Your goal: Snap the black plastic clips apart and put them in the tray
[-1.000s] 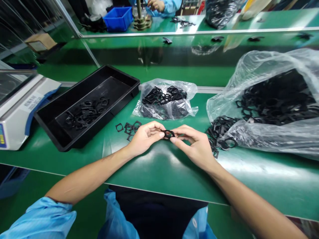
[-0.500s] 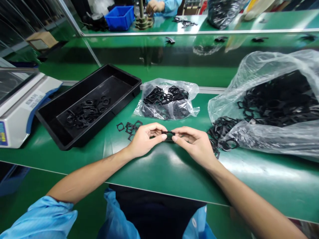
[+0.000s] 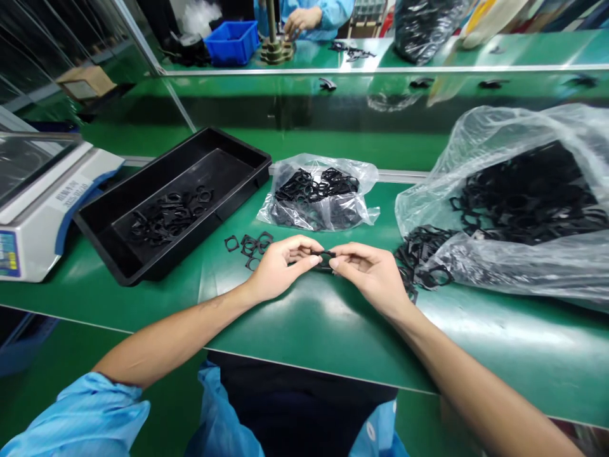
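Note:
Between my two hands a small black ring-shaped part (image 3: 324, 265) is held just over the green table (image 3: 304, 324). My left hand (image 3: 284, 268) pinches its left side between thumb and fingers. The right side is pinched by my right hand (image 3: 368, 273). Several loose black rings (image 3: 250, 244) lie just beyond my left wrist. Behind the hands sits a small clear bag (image 3: 318, 193) of black parts. A large clear bag (image 3: 504, 190) at the right has black parts spilling from its mouth beside my right hand.
A black tray (image 3: 238, 197) holding black parts stands at the left, next to a white scale (image 3: 61, 203). Across a divider are a blue bin (image 3: 233, 43), a metal post on a base (image 3: 276, 51), a person's hand (image 3: 303, 20) and a dark bag (image 3: 425, 28).
The view has shifted slightly. My hands keep hold of the black ring, which is tilted a little differently. The other person's hand across the divider has moved slightly.

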